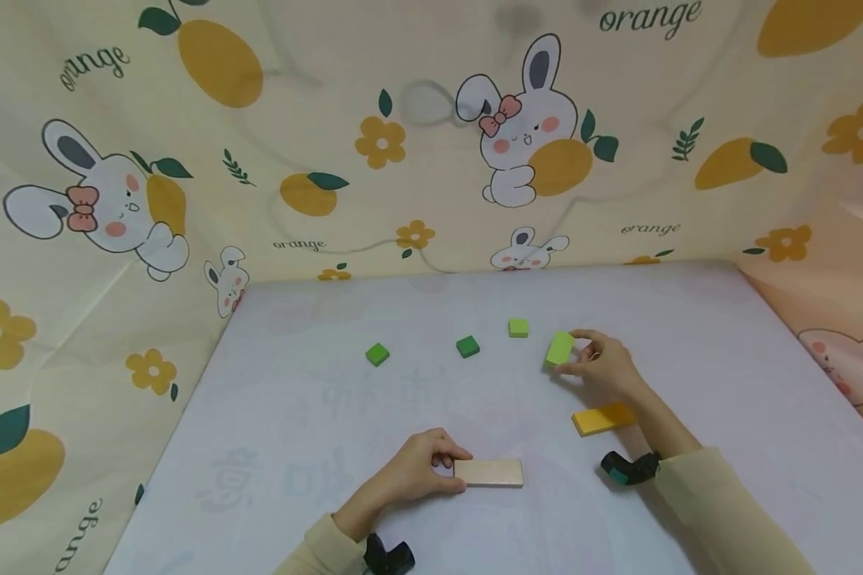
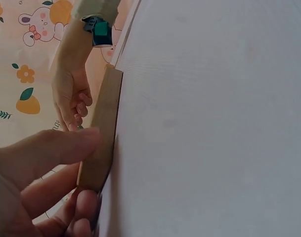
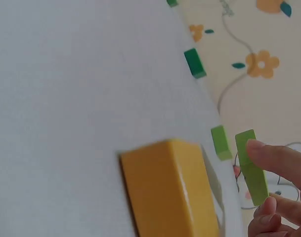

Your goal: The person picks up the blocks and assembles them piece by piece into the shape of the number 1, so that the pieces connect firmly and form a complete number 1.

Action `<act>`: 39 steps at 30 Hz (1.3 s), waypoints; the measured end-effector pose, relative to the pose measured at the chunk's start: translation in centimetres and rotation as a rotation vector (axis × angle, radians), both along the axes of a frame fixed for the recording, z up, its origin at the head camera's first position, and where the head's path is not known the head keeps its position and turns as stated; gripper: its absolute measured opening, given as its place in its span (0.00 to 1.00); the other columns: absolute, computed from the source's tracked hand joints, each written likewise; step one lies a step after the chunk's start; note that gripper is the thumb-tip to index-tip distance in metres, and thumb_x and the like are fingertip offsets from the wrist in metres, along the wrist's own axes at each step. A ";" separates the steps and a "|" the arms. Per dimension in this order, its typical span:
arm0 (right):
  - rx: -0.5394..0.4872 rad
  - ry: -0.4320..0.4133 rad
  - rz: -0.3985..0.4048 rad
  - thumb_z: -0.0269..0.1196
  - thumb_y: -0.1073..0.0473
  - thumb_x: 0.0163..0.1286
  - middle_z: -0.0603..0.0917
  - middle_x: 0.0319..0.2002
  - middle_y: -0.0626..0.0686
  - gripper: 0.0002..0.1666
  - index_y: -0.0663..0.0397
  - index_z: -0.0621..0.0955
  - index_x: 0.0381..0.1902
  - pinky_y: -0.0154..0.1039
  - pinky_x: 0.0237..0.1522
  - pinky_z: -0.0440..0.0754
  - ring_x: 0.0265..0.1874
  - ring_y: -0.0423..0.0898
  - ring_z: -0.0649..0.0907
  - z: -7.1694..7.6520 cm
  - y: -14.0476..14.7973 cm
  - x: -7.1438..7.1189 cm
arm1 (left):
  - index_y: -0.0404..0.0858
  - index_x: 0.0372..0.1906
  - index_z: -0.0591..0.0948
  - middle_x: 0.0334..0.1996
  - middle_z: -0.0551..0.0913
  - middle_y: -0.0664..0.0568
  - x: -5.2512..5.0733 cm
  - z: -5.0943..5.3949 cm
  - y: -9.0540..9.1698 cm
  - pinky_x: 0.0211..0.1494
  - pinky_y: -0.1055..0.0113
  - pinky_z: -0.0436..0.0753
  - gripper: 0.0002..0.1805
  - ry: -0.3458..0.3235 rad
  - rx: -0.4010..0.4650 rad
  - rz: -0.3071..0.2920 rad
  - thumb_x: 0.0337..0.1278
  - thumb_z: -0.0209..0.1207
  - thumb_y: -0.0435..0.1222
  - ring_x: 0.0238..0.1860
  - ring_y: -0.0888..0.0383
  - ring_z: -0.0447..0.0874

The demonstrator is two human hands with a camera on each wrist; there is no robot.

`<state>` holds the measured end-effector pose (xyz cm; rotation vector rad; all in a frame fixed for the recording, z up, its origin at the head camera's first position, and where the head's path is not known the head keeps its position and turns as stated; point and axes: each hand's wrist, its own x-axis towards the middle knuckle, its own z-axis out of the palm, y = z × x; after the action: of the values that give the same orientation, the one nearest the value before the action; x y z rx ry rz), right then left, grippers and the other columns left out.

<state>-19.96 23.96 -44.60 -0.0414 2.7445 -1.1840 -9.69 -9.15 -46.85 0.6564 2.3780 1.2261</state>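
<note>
Clearly oblong, the lime-green block [image 1: 560,349] looks smooth, perhaps painted.

A flat, rectangular pale wooden block [image 1: 491,473] has its long side running crosswise, its left end pinched by the left hand [image 1: 423,465]. Farther back and to the right, a smaller oblong light-green block [image 1: 560,350] slants between the right hand's [image 1: 607,364] thumb and fingers.

The word "orange" [image 1: 650,17] repeats in dark script across the patterned backdrop [image 1: 431,184], and faint characters [image 1: 230,481] on the table [image 1: 316,327] are illegible.
</note>
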 end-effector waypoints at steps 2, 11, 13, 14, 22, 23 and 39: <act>0.002 0.006 0.009 0.72 0.51 0.57 0.73 0.29 0.51 0.43 0.64 0.68 0.65 0.32 0.30 0.66 0.29 0.44 0.70 0.0 -0.2 0.3 | 0.36 0.46 0.86 0.34 0.81 0.49 0.0 0.0 0.0 0.38 0.78 0.70 0.18 -0.003 -0.003 0.001 0.44 0.71 0.33 0.33 0.69 0.70; 0.007 0.035 0.034 0.73 0.51 0.55 0.73 0.28 0.50 0.43 0.63 0.69 0.64 0.31 0.32 0.67 0.28 0.42 0.70 0.4 -0.8 1.2 | 0.36 0.45 0.86 0.35 0.81 0.49 -0.1 0.1 0.1 0.38 0.78 0.70 0.18 -0.010 0.002 0.016 0.43 0.72 0.32 0.34 0.70 0.70; -0.007 0.032 0.037 0.73 0.51 0.55 0.73 0.28 0.49 0.43 0.62 0.70 0.64 0.31 0.32 0.67 0.28 0.41 0.70 0.6 -0.9 1.4 | 0.36 0.45 0.86 0.35 0.81 0.49 -0.1 0.1 0.2 0.38 0.78 0.71 0.18 -0.011 0.003 0.019 0.43 0.72 0.32 0.34 0.69 0.71; -0.018 0.031 0.038 0.73 0.51 0.54 0.73 0.28 0.49 0.43 0.63 0.70 0.64 0.30 0.32 0.67 0.28 0.41 0.70 0.7 -0.9 1.5 | 0.36 0.45 0.86 0.35 0.81 0.49 -0.1 0.1 0.2 0.38 0.78 0.71 0.18 -0.012 0.004 0.020 0.43 0.72 0.32 0.34 0.69 0.71; -0.065 0.043 0.066 0.75 0.53 0.52 0.73 0.28 0.50 0.42 0.62 0.72 0.62 0.30 0.28 0.67 0.26 0.38 0.69 0.6 -1.7 2.7 | 0.36 0.45 0.86 0.35 0.81 0.49 0.1 0.0 0.1 0.40 0.78 0.71 0.18 -0.007 0.015 0.005 0.45 0.71 0.33 0.34 0.70 0.70; -0.079 0.046 0.075 0.75 0.54 0.51 0.73 0.27 0.50 0.42 0.63 0.72 0.62 0.30 0.27 0.67 0.26 0.38 0.69 0.6 -1.8 2.8 | 0.36 0.45 0.86 0.35 0.80 0.49 0.1 0.0 0.0 0.40 0.79 0.71 0.18 -0.007 0.018 0.003 0.45 0.71 0.33 0.34 0.70 0.70; -0.171 0.054 0.160 0.76 0.62 0.47 0.72 0.24 0.50 0.40 0.64 0.74 0.58 0.28 0.25 0.69 0.23 0.35 0.69 -0.6 -3.8 5.0 | 0.34 0.45 0.86 0.36 0.80 0.48 0.7 -0.1 0.2 0.42 0.79 0.71 0.17 0.010 0.031 0.034 0.45 0.70 0.31 0.36 0.70 0.69</act>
<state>-14.92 20.18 -45.20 -0.3112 2.6180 -1.3862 -9.04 -9.00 -46.91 0.6359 2.3921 1.2788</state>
